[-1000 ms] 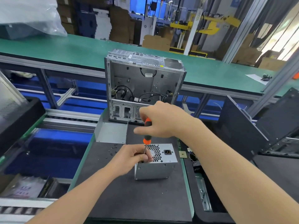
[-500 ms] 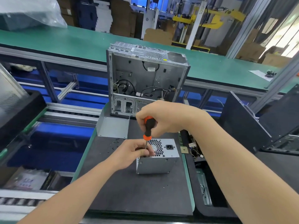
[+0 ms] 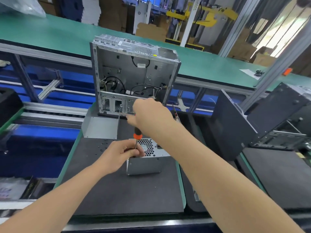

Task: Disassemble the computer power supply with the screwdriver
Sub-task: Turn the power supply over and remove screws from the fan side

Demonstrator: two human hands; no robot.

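A grey metal power supply (image 3: 144, 166) with a honeycomb fan grille stands on the black foam mat (image 3: 117, 190). My right hand (image 3: 151, 113) grips the black-and-orange handle of the screwdriver (image 3: 137, 134), which stands nearly upright over the supply's top left corner. My left hand (image 3: 120, 154) pinches the screwdriver's thin shaft just above the tip and rests against the supply's top left edge. The tip and the screw under it are hidden by my left fingers.
An open grey computer case (image 3: 133, 76) stands upright behind the mat, cables inside. A flat metal panel (image 3: 101, 127) lies left of it. Several small screws (image 3: 102, 146) lie loose on the mat. Black case panels (image 3: 235, 125) lean at the right.
My right hand has risen slightly on the handle and turned, now showing more of the black grip below it. My left hand and the power supply stay in place.
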